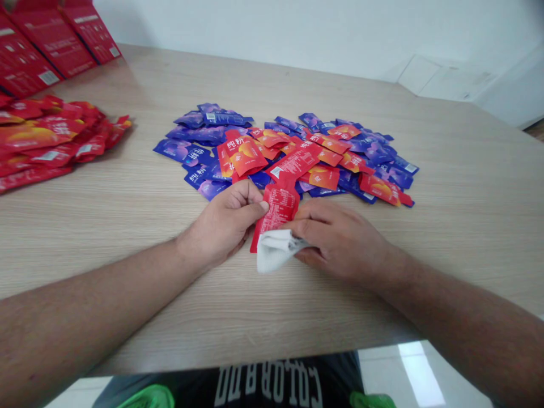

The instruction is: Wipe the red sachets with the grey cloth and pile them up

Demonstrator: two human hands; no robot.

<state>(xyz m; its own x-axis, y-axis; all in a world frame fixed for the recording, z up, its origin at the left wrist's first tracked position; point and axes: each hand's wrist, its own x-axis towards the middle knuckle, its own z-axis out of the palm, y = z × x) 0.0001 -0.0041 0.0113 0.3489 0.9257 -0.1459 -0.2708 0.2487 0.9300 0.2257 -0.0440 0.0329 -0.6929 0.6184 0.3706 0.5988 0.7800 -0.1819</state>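
Centrally, a red sachet (pixel 274 212) is shown upright at 12 o'clock relative to the wrists, held between the two hands above the tabletop, with its white-printed back panel facing the viewer. A crumpled white wipe (pixel 276 252) is pressed against the sachet's lower part. The sachet's left edge is pinched by the left hand (pixel 223 224), whose fingers are curled closed and whose thumb (pixel 260 207) is set against the packet. The right hand (pixel 340 241) is closed over the white wipe, with its fingers lying across the sachet's lower right corner.

At 12 o'clock beyond the hands, a loose pile of mixed sachets (pixel 284 156) is spread on the light wood-grain table (pixel 467 170), with red packets lying over blue-purple ones, many of them printed with Chinese characters. The nearest packets lie just beyond the left hand's knuckles. At 9 o'clock, a separate heap of red sachets (pixel 42 139) is seen, well apart from the pile. At 10 o'clock, red cartons (pixel 53 39) stand at the table's far corner. A white wall (pixel 255 28) is seen at 12 o'clock, and dark lettered shorts (pixel 267 385) appear at 6 o'clock below the table edge.
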